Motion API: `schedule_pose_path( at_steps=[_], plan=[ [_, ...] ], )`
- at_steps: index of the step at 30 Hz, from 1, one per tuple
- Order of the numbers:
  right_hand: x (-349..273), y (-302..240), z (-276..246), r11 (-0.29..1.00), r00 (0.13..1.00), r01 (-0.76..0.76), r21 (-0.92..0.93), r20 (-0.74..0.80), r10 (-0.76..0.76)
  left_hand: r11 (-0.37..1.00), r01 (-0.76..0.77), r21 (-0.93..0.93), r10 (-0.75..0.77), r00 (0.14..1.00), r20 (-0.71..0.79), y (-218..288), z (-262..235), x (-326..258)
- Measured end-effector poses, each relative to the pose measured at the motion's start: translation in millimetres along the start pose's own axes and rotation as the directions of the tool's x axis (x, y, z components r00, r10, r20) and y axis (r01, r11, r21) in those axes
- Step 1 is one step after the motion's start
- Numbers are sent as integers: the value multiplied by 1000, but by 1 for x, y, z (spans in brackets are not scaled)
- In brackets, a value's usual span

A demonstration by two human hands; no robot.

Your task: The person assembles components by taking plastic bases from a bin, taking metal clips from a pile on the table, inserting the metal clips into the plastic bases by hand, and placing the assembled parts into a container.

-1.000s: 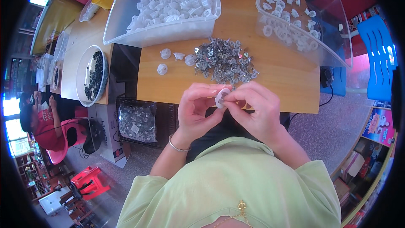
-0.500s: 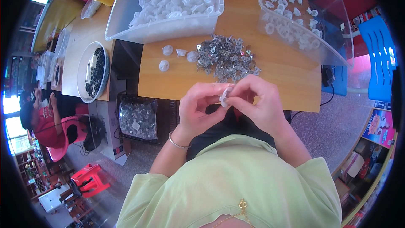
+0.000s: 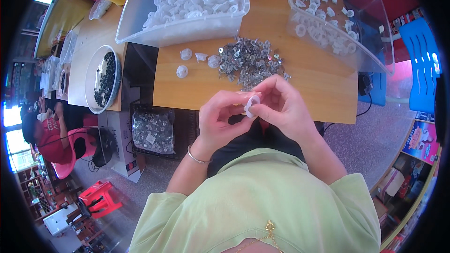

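Both hands pinch one small white plastic cap (image 3: 251,105) just above the counter's (image 3: 318,89) near edge, left hand (image 3: 220,119) gripping underneath, right hand (image 3: 283,105) working its rim. I'd say keep the cap level and steady, close to the pile of metal bits (image 3: 251,61).

A clear plastic bag (image 3: 153,131) of small grey metal parts lies in a black crate (image 3: 185,129) under the near-left edge of the wooden table (image 3: 309,91); a small white label (image 3: 150,137) sits on its top. Right of the table, at floor level, stands a colourful printed box (image 3: 421,140) in blue, red and yellow. Below it sits a pale cardboard carton (image 3: 393,182).
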State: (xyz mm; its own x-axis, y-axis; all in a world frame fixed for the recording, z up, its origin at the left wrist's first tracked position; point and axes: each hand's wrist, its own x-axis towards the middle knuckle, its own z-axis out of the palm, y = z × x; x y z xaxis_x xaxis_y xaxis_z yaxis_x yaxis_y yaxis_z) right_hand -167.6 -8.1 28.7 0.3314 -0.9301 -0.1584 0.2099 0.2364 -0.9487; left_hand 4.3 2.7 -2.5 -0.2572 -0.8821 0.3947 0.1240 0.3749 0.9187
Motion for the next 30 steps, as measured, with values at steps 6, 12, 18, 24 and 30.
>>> schedule_pose_path(
  at_steps=[6,12,18,24,30],
  plan=[
    [0,-3,0,988,999,-10,156,33,5,963,39,-266,-72,990,-118,0,5,3],
    [-1,-3,1,986,998,17,163,53,-26,949,-17,-315,-17,994,-104,-6,1,5],
    [-1,-6,4,997,999,40,70,6,-40,968,-16,-250,-3,997,-77,-13,-5,5],
    [-1,-1,5,991,987,102,-83,-115,-111,935,127,-330,-184,972,-147,1,7,8],
    [0,-2,7,968,969,131,-216,-178,-171,968,138,-209,-187,953,-237,-2,7,4]
  ],
)
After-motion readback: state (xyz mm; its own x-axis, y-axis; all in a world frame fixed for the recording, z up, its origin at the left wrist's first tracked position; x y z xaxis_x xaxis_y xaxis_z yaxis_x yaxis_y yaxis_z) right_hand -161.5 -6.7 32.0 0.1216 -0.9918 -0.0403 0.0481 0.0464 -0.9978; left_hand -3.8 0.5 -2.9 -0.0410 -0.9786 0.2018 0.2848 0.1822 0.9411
